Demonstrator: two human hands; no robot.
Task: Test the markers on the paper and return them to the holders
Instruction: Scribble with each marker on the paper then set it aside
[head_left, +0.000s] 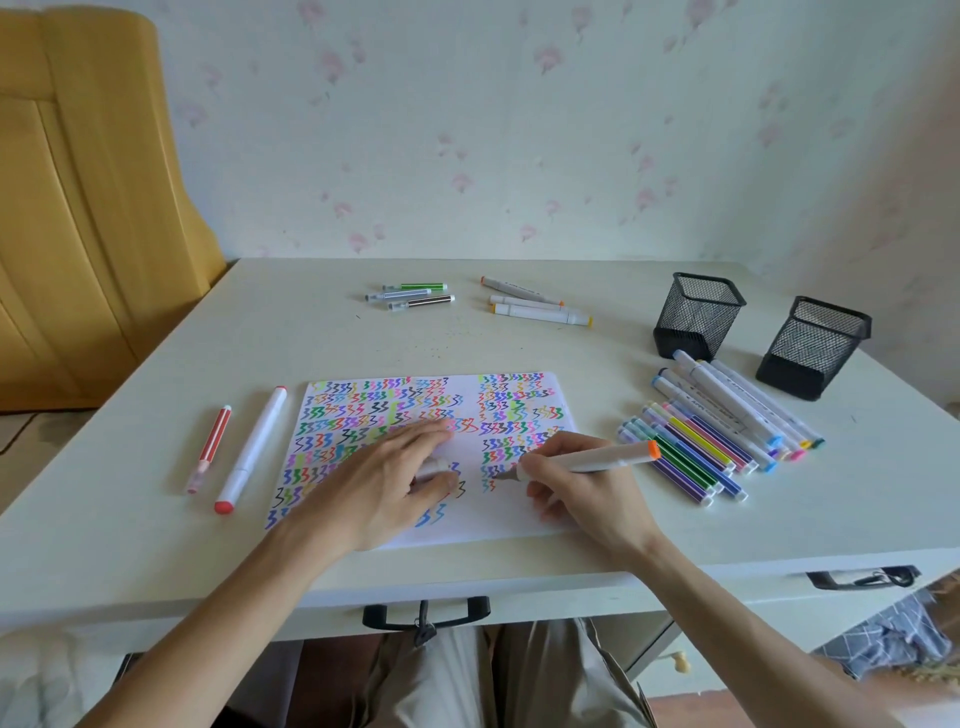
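Head view: right hand (582, 488) grip is pinching an orange-capped marker (587, 460), tip touching the paper (519, 519); left hand (384, 483) is pressing the paper, fingers curled around a white cap (434, 466).

- Matt white paper sheet (498, 519), covered in coloured ink squiggles.
- Smooth, pale, satin-painted table top (156, 441).
- Black wire-mesh metal pen holders (696, 314), see-through in the walls, solid at the base.
- Smooth white plastic marker (587, 460) with glossy orange end cap.
- Slim plastic markers (691, 457), shiny, striped barrels.
- Glossy black drawer handle (426, 616).
- Yellow-brown wood-look panel (93, 208), smooth, low sheen.
- Matt floral wallpaper (519, 130).
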